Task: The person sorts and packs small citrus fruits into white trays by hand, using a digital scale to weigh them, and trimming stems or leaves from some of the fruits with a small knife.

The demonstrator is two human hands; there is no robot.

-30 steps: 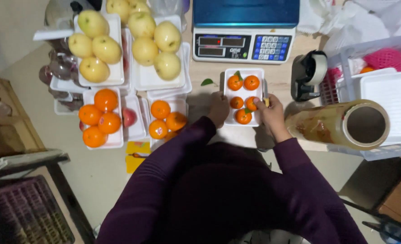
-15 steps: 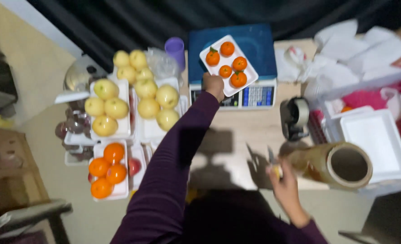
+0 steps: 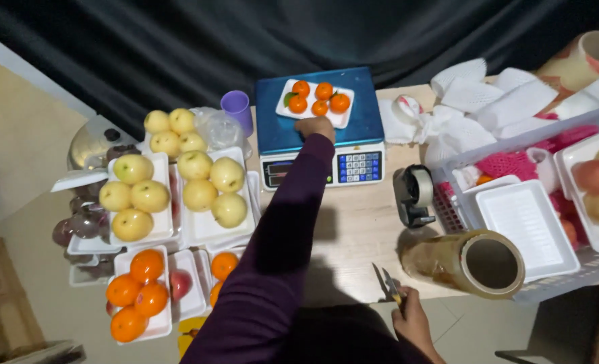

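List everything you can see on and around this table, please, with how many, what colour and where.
scale: one, blue top, back centre
small oranges: five, orange, on a white tray on the scale
cup: one, purple, left of the scale
pears: about eleven, yellow-green, on white trays at left
large oranges: four, orange, on a tray at front left
tape dispenser: one, black, right of the scale
film roll: one, clear on a brown core, front right
empty tray: one, white, in the crate at right
scissors: one pair, in the right hand
left hand: on the scale, at the tray's edge
right hand: at the table's front edge
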